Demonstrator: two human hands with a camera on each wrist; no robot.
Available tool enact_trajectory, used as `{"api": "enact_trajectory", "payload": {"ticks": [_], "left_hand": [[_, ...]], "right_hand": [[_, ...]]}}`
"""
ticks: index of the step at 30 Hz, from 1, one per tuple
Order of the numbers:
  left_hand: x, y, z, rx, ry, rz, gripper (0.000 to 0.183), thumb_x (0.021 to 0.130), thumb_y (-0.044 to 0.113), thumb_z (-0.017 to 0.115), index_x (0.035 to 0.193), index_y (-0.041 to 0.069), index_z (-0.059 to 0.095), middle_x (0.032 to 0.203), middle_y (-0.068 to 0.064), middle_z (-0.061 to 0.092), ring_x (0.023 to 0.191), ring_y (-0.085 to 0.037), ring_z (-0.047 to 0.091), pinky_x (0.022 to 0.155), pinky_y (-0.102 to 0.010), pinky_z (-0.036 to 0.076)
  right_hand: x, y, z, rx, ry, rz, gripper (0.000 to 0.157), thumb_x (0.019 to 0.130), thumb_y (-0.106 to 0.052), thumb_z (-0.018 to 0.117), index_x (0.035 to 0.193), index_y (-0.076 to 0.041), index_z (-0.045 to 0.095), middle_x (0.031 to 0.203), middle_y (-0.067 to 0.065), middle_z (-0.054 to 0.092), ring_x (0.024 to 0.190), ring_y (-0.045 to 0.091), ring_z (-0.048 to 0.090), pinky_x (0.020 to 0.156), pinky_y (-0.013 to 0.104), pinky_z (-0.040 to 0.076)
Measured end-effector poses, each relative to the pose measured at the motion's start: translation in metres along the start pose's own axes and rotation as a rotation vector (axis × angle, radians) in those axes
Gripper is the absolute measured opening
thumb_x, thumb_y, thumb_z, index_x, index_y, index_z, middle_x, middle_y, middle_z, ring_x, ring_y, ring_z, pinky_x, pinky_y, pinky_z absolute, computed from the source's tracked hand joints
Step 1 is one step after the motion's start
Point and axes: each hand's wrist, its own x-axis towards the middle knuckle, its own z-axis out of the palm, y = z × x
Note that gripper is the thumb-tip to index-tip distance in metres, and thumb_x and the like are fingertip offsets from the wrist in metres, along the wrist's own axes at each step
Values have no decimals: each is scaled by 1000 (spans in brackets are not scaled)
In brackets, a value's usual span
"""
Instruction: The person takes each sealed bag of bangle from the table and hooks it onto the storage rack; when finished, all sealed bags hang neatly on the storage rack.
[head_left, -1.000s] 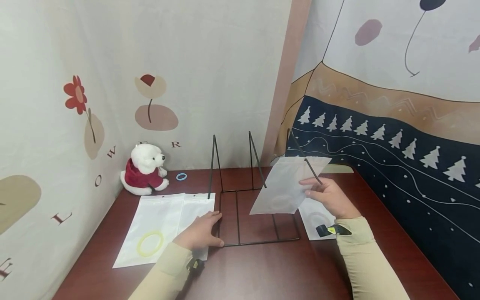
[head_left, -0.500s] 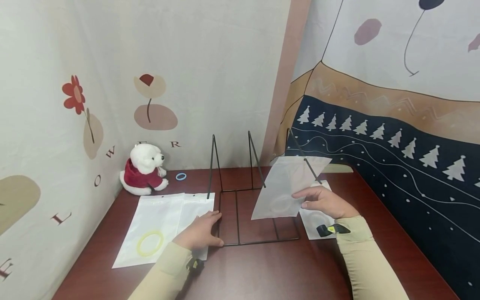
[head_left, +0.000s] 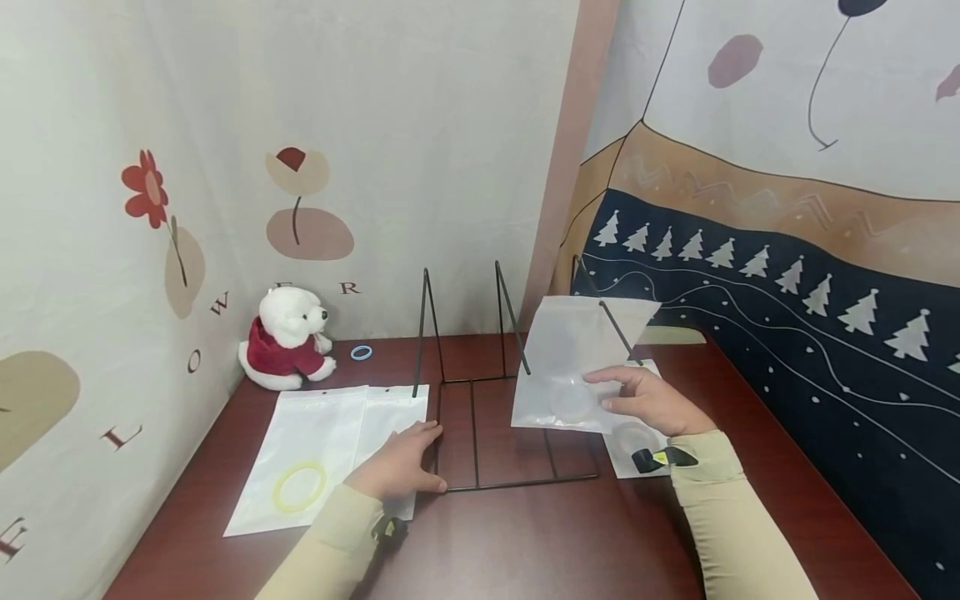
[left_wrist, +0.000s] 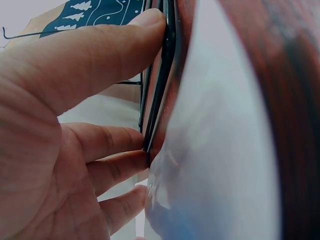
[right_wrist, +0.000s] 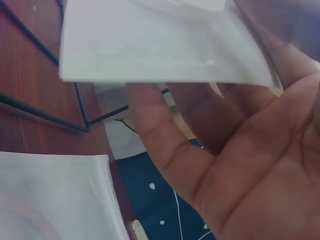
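Observation:
In the head view, a black wire rack (head_left: 474,434) stands on the table with several slanted prongs. On its right prong hangs a translucent plastic bag (head_left: 558,337) with a pale round shape inside. Fingers of my right hand (head_left: 652,402) touch the bag's lower right part; in the right wrist view they lie behind the bag's edge (right_wrist: 150,65). My left hand (head_left: 401,458) rests at the rack's front left corner, thumb and fingertips against the black bar (left_wrist: 159,100) in the left wrist view.
Overlapping white bags (head_left: 322,417) lie left of the rack, a yellow ring (head_left: 277,492) showing in one. Another bag (head_left: 625,468) lies to the right, partly under my right hand. Farther back sit a plush bear (head_left: 270,350) and a blue ring (head_left: 362,359).
My right hand has slid left and slightly down along the bag. The bag's top has risen and its hole has moved up the prong. The left hand stays put.

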Motion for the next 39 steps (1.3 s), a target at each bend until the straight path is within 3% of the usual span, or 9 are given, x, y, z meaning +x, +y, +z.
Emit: {"api": "enact_trajectory", "payload": {"ticks": [5, 11, 16, 19, 22, 25, 29, 32, 39], "left_hand": [[-1, 2, -3, -6, -2, -1, 92, 77, 29, 91, 152, -6, 50, 161, -22, 47, 155, -44, 35, 127, -67, 20], [-2, 4, -4, -9, 1, 2, 93, 76, 28, 91, 151, -7, 51, 160, -23, 48, 154, -45, 35, 126, -68, 20], [-2, 3, -4, -3, 4, 4, 92, 75, 28, 92, 150, -7, 51, 160, -23, 48, 154, -45, 35, 126, -68, 20], [-1, 2, -3, -3, 4, 7, 93, 75, 28, 92, 150, -7, 51, 160, -23, 48, 154, -45, 35, 125, -69, 20], [-1, 2, -2, -6, 1, 8, 93, 75, 30, 92, 151, -7, 51, 160, -23, 48, 155, -45, 34, 126, -69, 20], [-1, 1, -2, -8, 1, 6, 94, 75, 30, 92, 151, -6, 51, 161, -23, 47, 155, -45, 33, 126, -69, 20], [-1, 0, -2, -6, 1, 6, 94, 75, 31, 91, 151, -6, 51, 161, -22, 47, 155, -45, 33, 126, -69, 20], [-1, 1, -2, -4, 1, 8, 94, 75, 31, 92, 151, -6, 51, 161, -23, 47, 155, -46, 33, 126, -69, 20], [0, -1, -1, -2, 1, 8, 93, 76, 30, 91, 152, -6, 50, 161, -22, 47, 155, -45, 33, 126, -69, 20]], "right_hand": [[2, 0, 2, -24, 79, 79, 48, 98, -15, 73, 144, -28, 67, 153, 12, 54, 136, 36, 47, 105, 58, 50], [3, -2, 3, -52, 126, 99, 51, 99, -14, 71, 147, -27, 64, 154, 18, 51, 136, 39, 46, 103, 61, 49], [3, -4, 2, -84, 171, 130, 52, 98, -17, 73, 148, -29, 63, 135, 20, 55, 118, 33, 46, 84, 44, 49], [4, -3, 1, -80, 186, 144, 53, 98, -18, 73, 149, -29, 63, 126, 19, 56, 112, 31, 46, 79, 39, 45], [5, -2, 0, -54, 199, 141, 52, 99, -19, 72, 149, -29, 62, 135, 19, 57, 120, 32, 47, 87, 43, 46], [6, 0, -1, -21, 220, 115, 52, 100, -18, 71, 150, -26, 62, 149, 20, 55, 132, 38, 48, 100, 57, 47], [6, 3, -1, 8, 245, 67, 52, 101, -13, 69, 152, -19, 60, 158, 19, 51, 146, 43, 43, 114, 72, 37], [7, 4, -1, 48, 265, 36, 52, 101, -9, 68, 152, -15, 59, 158, 18, 52, 150, 43, 41, 117, 73, 34], [10, 4, 1, 117, 334, 19, 55, 99, -1, 67, 153, -9, 57, 158, 18, 52, 148, 39, 45, 118, 65, 39]]}}
